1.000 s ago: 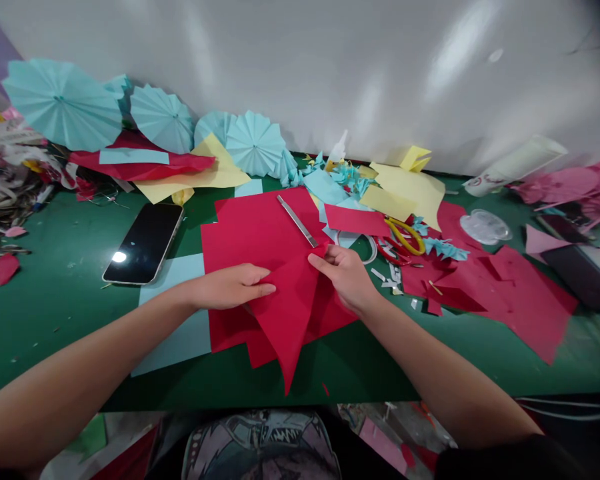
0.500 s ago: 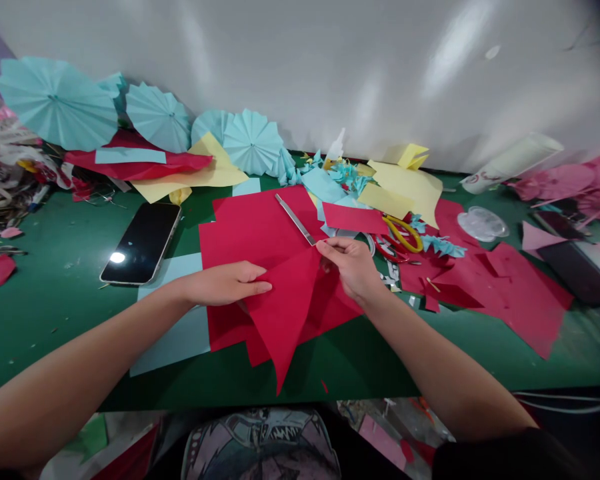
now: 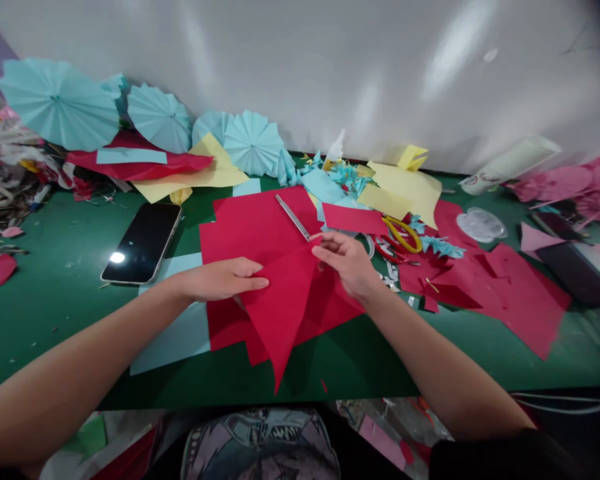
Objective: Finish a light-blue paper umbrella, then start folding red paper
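A folded sheet of red paper (image 3: 281, 290) hangs over the table's front part, one pointed corner drooping towards me. My left hand (image 3: 225, 278) grips its left edge, thumb on top and fingers underneath. At the upper right corner, my right hand (image 3: 347, 261) pinches the same paper between thumb and fingers. Beneath it lie larger red paper sheets (image 3: 240, 233), stacked out of line. On them rests a slim silver tool (image 3: 293, 217), like a craft knife, its near end close to my right fingertips.
A phone (image 3: 143, 243) lies left of the stack, partly over a light blue sheet (image 3: 173, 340). Blue pleated paper rosettes (image 3: 253, 143) line the wall. Yellow-handled scissors (image 3: 404, 233), red paper scraps (image 3: 520, 293) and a glue bottle (image 3: 337, 147) are to the right and back.
Both hands and the folded red paper have shifted slightly left. My right thumb has slid a little lower at the corner, and its index finger now reaches further forward.
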